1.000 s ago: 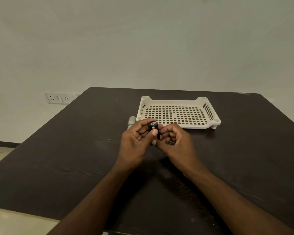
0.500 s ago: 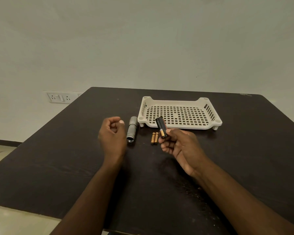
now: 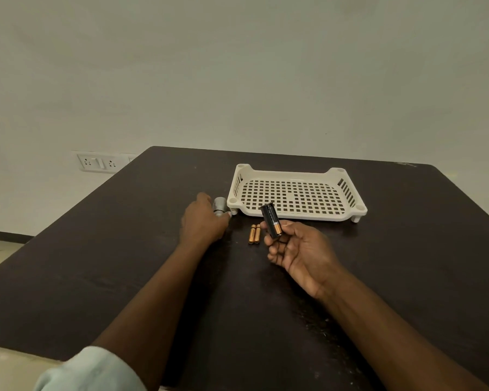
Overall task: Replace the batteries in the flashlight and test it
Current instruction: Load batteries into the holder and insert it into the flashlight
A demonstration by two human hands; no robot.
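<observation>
My right hand (image 3: 297, 251) holds a black battery holder (image 3: 270, 220) upright between thumb and fingertips; a copper-and-black battery shows in its side. Two loose copper batteries (image 3: 254, 234) lie side by side on the dark table (image 3: 124, 263), just left of that hand. My left hand (image 3: 202, 220) lies over the silver flashlight body (image 3: 219, 206), which rests on the table beside the tray's left corner. Its fingers curl round the body and hide most of it; only the far end shows.
A cream perforated plastic tray (image 3: 347, 215) stands behind the hands, with nothing in it. A wall socket panel (image 3: 98, 162) sits on the wall at the far left. The table's near edge runs along the bottom left.
The hands have separated. My left hand went left and forward onto the flashlight body. My right hand stayed, still holding the battery holder, now slightly more upright.
</observation>
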